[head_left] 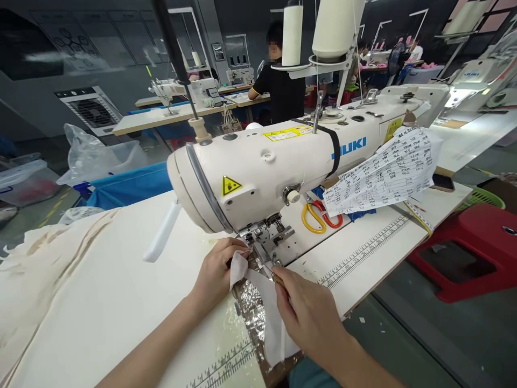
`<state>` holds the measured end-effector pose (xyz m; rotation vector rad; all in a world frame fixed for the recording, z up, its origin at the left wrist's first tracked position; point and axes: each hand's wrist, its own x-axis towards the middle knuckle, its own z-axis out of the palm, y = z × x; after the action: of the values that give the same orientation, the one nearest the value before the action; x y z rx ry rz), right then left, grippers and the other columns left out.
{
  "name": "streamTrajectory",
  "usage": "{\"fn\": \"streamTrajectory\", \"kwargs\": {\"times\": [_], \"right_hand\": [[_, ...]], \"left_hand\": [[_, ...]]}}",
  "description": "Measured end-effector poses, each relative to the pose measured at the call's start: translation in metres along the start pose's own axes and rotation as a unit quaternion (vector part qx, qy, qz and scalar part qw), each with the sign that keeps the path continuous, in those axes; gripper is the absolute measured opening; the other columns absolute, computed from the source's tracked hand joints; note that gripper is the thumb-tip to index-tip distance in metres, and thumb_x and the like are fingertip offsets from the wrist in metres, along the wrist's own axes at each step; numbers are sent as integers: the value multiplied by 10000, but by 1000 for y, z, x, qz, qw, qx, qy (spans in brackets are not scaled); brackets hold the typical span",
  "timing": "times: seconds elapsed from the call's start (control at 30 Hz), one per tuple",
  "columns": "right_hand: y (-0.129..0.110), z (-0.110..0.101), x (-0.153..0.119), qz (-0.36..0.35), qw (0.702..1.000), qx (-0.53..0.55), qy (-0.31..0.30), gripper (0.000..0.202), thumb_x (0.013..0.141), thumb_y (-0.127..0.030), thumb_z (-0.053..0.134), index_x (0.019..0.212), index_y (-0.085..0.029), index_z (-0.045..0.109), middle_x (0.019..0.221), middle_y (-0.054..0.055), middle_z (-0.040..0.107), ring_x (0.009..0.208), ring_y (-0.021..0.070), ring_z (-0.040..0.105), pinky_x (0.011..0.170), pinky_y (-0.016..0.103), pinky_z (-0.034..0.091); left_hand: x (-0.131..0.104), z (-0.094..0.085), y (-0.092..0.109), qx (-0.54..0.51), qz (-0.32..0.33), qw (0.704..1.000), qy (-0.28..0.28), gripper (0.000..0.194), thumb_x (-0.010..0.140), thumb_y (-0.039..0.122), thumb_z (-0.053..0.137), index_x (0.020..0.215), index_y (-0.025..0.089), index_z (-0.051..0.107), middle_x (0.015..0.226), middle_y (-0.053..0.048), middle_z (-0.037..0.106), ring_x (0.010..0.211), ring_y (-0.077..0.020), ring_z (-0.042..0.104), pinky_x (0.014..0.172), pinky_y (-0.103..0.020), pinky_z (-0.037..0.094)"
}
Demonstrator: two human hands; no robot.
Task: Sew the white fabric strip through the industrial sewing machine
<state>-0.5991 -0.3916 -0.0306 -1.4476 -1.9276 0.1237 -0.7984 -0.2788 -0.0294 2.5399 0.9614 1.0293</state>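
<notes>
A white JUKI sewing machine (283, 161) stands on a cream table (363, 253). A narrow white fabric strip (266, 307) runs from its presser foot (262, 245) toward me. My left hand (216, 272) pinches the strip's folded end just left of the foot. My right hand (307, 310) holds the strip's right edge with thumb and fingers, close to the needle plate. A shiny silver piece lies under the strip.
Cream cloth (60, 280) is piled at the left. Yellow and red scissors (319, 215) and a fan of printed paper tags (383, 172) lie behind the machine. A red stool (472, 248) and a green basket (482, 198) stand at right. A person in black (280, 86) sits at a far table.
</notes>
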Motion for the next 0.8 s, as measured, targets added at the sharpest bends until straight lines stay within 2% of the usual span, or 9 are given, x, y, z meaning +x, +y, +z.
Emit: {"fn": "streamTrajectory", "kwargs": {"times": [0.3, 0.47, 0.63, 0.8], "right_hand": [[-1, 10, 10, -14, 999, -31, 3, 279, 959, -129, 431, 1170, -132, 615, 849, 55, 753, 645, 182, 711, 523, 278, 465], [-2, 11, 9, -10, 999, -44, -3, 279, 969, -127, 443, 1192, -134, 611, 898, 70, 765, 676, 184, 724, 519, 271, 464], [-3, 10, 8, -4, 998, -53, -41, 302, 990, -134, 431, 1247, -127, 589, 970, 98, 766, 739, 197, 736, 557, 271, 499], [-5, 8, 10, 9, 997, -56, -53, 313, 973, -120, 432, 1239, -136, 596, 948, 89, 765, 720, 206, 733, 545, 291, 514]], "left_hand": [[3, 3, 4, 15, 12, 1000, 23, 110, 962, 197, 549, 912, 190, 646, 926, -43, 687, 868, -157, 661, 754, -258, 546], [3, 3, 5, 24, 6, 1000, 18, 113, 968, 209, 526, 939, 197, 635, 935, -50, 677, 869, -167, 646, 757, -281, 546], [3, 2, 4, 28, -30, 999, -3, 86, 938, 225, 517, 919, 205, 599, 933, -59, 680, 845, -193, 626, 711, -309, 534], [4, 0, 3, -4, -69, 998, -5, 179, 959, 264, 522, 803, 210, 591, 868, -33, 689, 801, -171, 640, 687, -285, 525]]}}
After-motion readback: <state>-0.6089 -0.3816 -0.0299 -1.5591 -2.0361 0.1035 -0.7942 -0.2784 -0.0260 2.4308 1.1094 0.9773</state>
